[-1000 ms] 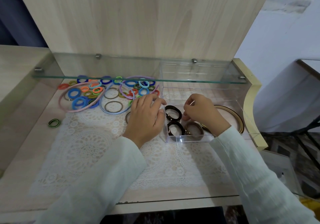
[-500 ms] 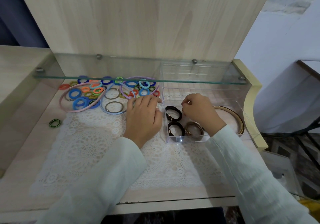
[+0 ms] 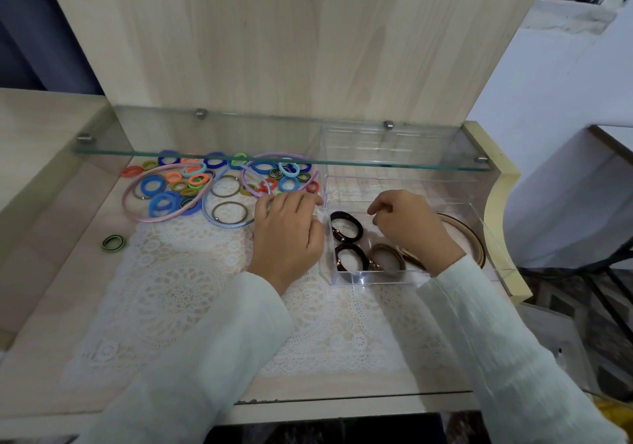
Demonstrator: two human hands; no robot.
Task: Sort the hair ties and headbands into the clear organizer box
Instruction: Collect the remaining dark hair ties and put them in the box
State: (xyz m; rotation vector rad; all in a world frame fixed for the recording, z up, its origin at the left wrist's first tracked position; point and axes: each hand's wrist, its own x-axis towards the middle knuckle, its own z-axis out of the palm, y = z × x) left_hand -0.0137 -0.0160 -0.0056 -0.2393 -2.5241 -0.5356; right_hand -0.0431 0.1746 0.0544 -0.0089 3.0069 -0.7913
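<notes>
The clear organizer box (image 3: pixel 404 276) stands at the right on the lace mat. In its front compartment lie two black hair ties (image 3: pixel 346 226) and a brown hair tie (image 3: pixel 387 258); a brown headband (image 3: pixel 471 238) curves along its right side. My right hand (image 3: pixel 407 229) hovers over the box with fingers loosely curled and nothing visible in them. My left hand (image 3: pixel 287 234) rests just left of the box wall, fingertips touching the edge of the pile of coloured hair ties (image 3: pixel 178 186). Pink (image 3: pixel 137 212), blue (image 3: pixel 207 212) and purple (image 3: pixel 246 178) headbands lie in that pile.
A glass shelf (image 3: pixel 274 162) juts out low over the back of the pile and the box. One green-and-black tie (image 3: pixel 113 242) lies apart at the left. The white lace mat (image 3: pixel 178 292) covers the wooden desk; a wooden panel rises behind.
My right hand has drawn back from the brown tie toward the back of the box. My left hand has slid away from me to the edge of the pile.
</notes>
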